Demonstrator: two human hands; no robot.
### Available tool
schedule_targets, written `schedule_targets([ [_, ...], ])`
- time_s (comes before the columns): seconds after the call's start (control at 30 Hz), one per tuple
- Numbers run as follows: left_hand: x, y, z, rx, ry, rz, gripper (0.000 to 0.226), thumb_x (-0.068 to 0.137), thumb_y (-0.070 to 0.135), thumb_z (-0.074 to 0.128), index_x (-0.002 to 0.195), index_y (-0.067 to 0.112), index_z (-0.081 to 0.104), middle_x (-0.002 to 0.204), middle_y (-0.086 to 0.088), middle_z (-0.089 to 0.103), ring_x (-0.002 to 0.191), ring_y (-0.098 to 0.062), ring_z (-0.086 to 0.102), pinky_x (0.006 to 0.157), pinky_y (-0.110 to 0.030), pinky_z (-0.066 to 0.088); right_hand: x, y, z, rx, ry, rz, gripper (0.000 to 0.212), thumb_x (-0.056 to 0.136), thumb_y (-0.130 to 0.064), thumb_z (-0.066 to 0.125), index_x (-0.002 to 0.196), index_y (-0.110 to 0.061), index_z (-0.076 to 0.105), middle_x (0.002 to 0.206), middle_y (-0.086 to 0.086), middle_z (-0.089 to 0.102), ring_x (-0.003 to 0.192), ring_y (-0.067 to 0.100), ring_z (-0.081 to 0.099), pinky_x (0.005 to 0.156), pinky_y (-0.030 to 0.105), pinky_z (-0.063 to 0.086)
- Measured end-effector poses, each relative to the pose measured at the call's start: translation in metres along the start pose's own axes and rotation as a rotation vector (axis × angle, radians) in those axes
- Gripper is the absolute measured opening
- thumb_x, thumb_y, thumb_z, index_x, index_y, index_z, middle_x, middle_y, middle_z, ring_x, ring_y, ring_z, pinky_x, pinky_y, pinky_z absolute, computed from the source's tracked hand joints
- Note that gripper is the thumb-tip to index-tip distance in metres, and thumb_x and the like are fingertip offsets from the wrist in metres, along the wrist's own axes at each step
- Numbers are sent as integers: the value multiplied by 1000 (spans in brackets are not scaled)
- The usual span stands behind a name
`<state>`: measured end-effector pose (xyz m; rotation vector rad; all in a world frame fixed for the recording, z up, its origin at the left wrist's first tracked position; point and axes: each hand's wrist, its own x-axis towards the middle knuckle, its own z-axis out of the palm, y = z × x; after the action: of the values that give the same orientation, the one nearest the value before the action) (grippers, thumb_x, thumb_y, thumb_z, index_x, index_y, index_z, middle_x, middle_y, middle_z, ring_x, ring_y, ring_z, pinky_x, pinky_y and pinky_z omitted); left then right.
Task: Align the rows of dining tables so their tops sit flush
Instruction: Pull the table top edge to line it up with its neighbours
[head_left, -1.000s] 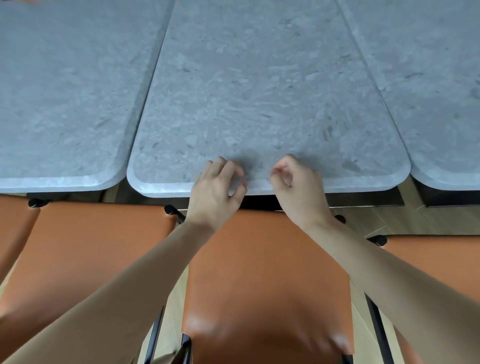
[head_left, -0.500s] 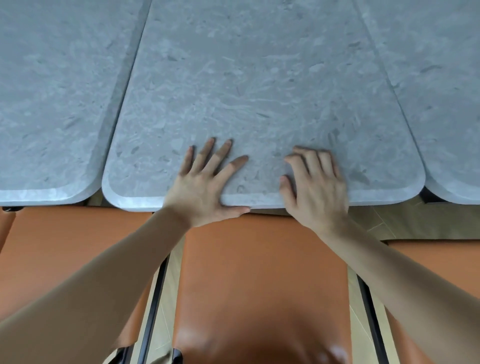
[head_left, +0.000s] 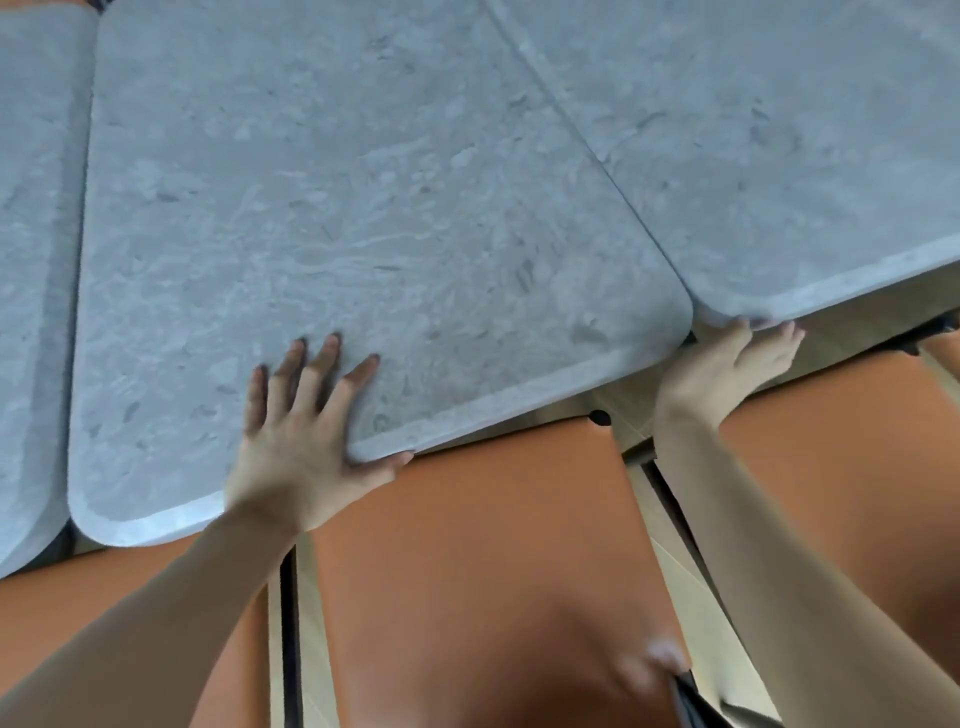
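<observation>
Three grey stone-look tabletops stand side by side: a middle table (head_left: 363, 208), a right table (head_left: 779, 130) and a left table (head_left: 31, 260). My left hand (head_left: 306, 436) lies flat on the middle table's near edge, fingers spread, thumb hooked against the rim. My right hand (head_left: 727, 364) is at the near corner of the right table, fingertips curled up under its edge, close to the seam with the middle table. The right table's near edge sits farther from me than the middle table's.
Orange padded chair seats (head_left: 493, 571) are tucked under the near edges of the tables, with black frame rails (head_left: 290, 623) and beige floor (head_left: 670, 571) showing between them. One seat is directly below me, another at the right (head_left: 857, 467), another at the left.
My right hand left the middle table's edge and moved right to the right table's corner. My left hand stayed flat on the middle table. The view swung and tilted.
</observation>
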<state>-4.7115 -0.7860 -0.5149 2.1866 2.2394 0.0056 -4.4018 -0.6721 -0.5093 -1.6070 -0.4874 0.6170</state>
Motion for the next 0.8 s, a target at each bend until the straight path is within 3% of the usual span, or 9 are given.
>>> schedule_targets([
  [0.1, 2, -4, -2, 30, -25, 25, 104, 67, 91, 31, 154, 34, 25, 165, -7, 21, 151, -37, 14, 121, -58, 13, 2, -4, 14, 76, 24, 71, 63, 106, -28, 32, 162, -12, 9, 171, 1, 0, 157, 14, 3, 126, 34, 7],
  [0.2, 7, -10, 0, 112, -20, 108, 104, 66, 91, 31, 150, 29, 30, 158, -12, 32, 141, -43, 27, 112, -63, 26, 1, -10, 34, 208, 56, 127, 55, 104, -26, 35, 154, -5, 25, 168, 4, 16, 153, 19, 18, 123, 35, 13],
  [0.27, 8, -14, 2, 78, -4, 115, 105, 65, 92, 33, 149, 29, 32, 157, -12, 34, 140, -43, 27, 112, -64, 25, 3, -11, 40, 259, 85, 164, 62, 97, -33, 36, 151, -4, 28, 150, 3, 35, 138, 22, 34, 124, 48, 19],
  [0.33, 9, -15, 3, 38, 13, 116, 106, 64, 93, 33, 150, 30, 32, 158, -10, 31, 143, -42, 23, 116, -64, 22, 5, -9, 45, 282, 111, 151, 68, 92, -39, 35, 150, -5, 30, 134, -1, 37, 125, 20, 38, 121, 52, 24],
  [0.4, 9, -15, 3, 36, 22, 139, 106, 64, 93, 34, 150, 30, 31, 158, -9, 31, 144, -41, 21, 116, -64, 21, 5, -7, 48, 264, 135, 135, 71, 90, -41, 34, 151, -5, 30, 143, 4, 39, 132, 21, 38, 122, 50, 23],
  [0.5, 11, -16, 4, 41, 14, 153, 105, 66, 93, 34, 149, 30, 29, 157, -10, 31, 144, -42, 22, 115, -65, 21, 5, -6, 52, 222, 177, 110, 71, 93, -45, 34, 154, -8, 29, 165, 5, 24, 146, 19, 30, 122, 45, 21],
  [0.6, 11, -16, 5, 54, 10, 164, 105, 66, 92, 33, 150, 28, 31, 157, -12, 32, 143, -43, 22, 115, -67, 20, 7, -4, 51, 184, 200, 113, 85, 78, -56, 32, 148, -8, 36, 158, 9, 35, 131, 19, 40, 118, 51, 28],
  [0.67, 12, -17, 5, 53, 7, 165, 106, 67, 93, 31, 150, 28, 31, 158, -12, 31, 143, -43, 21, 116, -66, 17, 4, -5, 51, 181, 197, 120, 84, 77, -55, 32, 146, -7, 38, 155, 9, 37, 139, 25, 39, 118, 51, 28],
  [0.8, 13, -17, 6, 51, 23, 162, 107, 65, 92, 32, 150, 27, 34, 158, -12, 30, 144, -43, 22, 115, -67, 18, 11, -1, 55, 172, 218, 135, 79, 77, -57, 34, 137, -7, 41, 146, 4, 43, 135, 22, 41, 118, 51, 29],
])
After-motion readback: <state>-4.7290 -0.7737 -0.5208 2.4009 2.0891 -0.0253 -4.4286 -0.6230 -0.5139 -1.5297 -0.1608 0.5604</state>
